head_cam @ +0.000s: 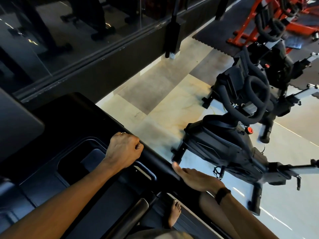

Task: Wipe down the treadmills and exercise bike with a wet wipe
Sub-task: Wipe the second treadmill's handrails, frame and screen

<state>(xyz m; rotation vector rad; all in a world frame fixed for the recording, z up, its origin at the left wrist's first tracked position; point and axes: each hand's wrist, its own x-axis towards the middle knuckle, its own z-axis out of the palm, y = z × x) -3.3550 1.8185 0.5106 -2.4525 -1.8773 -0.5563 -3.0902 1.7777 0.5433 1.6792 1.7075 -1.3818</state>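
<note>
Head view: we are standing on the treadmill (72, 128), our left hand (125, 149) clenched over its right console rail, possibly bunching a wipe we cannot see. Our right hand (195, 178) is lying flat and released against that rail. We are judging the exercise bike (229, 144), just beside us, as not yet wiped.
</note>
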